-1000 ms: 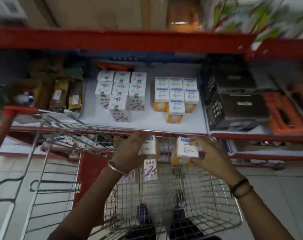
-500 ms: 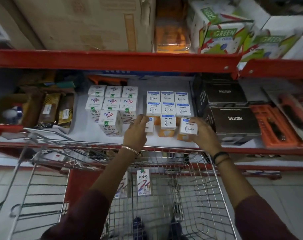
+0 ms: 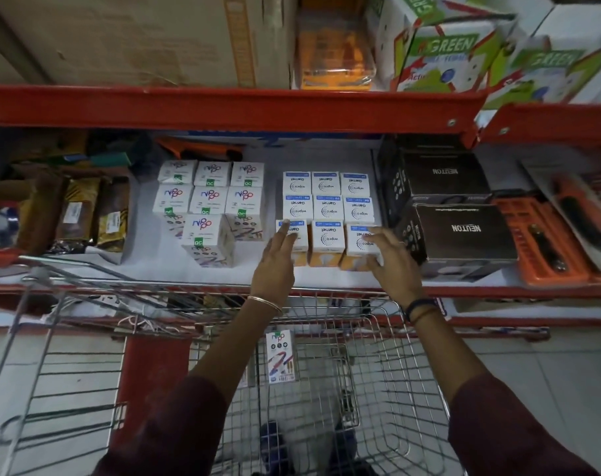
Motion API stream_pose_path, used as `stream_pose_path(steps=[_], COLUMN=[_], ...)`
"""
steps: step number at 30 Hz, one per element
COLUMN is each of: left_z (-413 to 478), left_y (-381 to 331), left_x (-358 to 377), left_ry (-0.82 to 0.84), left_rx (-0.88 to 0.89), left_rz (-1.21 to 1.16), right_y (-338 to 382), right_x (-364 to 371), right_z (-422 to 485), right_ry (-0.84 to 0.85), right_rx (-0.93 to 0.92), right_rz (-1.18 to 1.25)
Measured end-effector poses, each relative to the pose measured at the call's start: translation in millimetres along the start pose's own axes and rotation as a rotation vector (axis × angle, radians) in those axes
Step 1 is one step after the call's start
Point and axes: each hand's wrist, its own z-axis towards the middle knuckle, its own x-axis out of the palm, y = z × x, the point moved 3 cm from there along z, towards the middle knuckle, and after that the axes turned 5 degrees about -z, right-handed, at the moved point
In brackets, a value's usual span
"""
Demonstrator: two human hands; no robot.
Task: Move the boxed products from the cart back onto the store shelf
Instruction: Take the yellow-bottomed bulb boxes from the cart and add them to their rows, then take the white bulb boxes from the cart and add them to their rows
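Observation:
Several white-and-orange Garnet boxes (image 3: 327,239) stand in rows on the white store shelf (image 3: 148,266). My left hand (image 3: 278,257) lies with straight fingers against the front-left Garnet box (image 3: 297,235). My right hand (image 3: 392,259) touches the front-right Garnet box (image 3: 359,242) with its fingers spread. Both boxes stand on the shelf. To their left stand several white boxes with red and blue marks (image 3: 208,240). One such box (image 3: 281,357) leans upright inside the wire cart (image 3: 326,293) below my arms.
Black NEUTON boxes (image 3: 464,231) sit right beside the Garnet rows, with orange tool cases (image 3: 539,242) further right. Brown packets (image 3: 79,214) fill the shelf's left end. A red beam (image 3: 223,104) runs overhead, carrying a cardboard carton (image 3: 137,39) and green-printed boxes (image 3: 446,53).
Both hands carried a Garnet box each from over the cart up to the shelf and set them in the front row. The fingers have now loosened on the boxes.

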Motion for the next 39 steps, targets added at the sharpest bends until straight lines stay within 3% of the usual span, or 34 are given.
stream_pose_path(steps=[6, 10, 15, 25, 30, 39], left_z=[-44.7, -94.7, -142.4, -157.4, -149.7, -145.3], left_y=[3.5, 38.8, 111.9, 226.7, 243.6, 241.9], left_x=[-20.9, -24.7, -4.0, 81.1, 114.2, 123.6], left_ry=[-0.096, -0.158, -0.118, 0.194, 0.249, 0.162], left_rx=[0.145, 0.114, -0.12, -0.564, -0.657, -0.709], left_rz=[-0.096, -0.126, -0.161, -0.172, -0.166, -0.086], right_y=[25.4, 51.4, 71.5, 70.4, 61.0, 67.0], right_x=[-9.3, 18.2, 102.3, 274.9, 319.6, 316.8], right_z=[-34.1, -84.3, -127.8, -120.7, -116.7, -114.0], right_ry=[-0.173, -0.158, 0.095, 0.574, 0.555, 0.424], right_rx=[0.023, 0.06, 0.125, 0.39, 0.477, 0.485], right_rz=[0.035, 0.215, 0.269, 0.054, -0.02, -0.002])
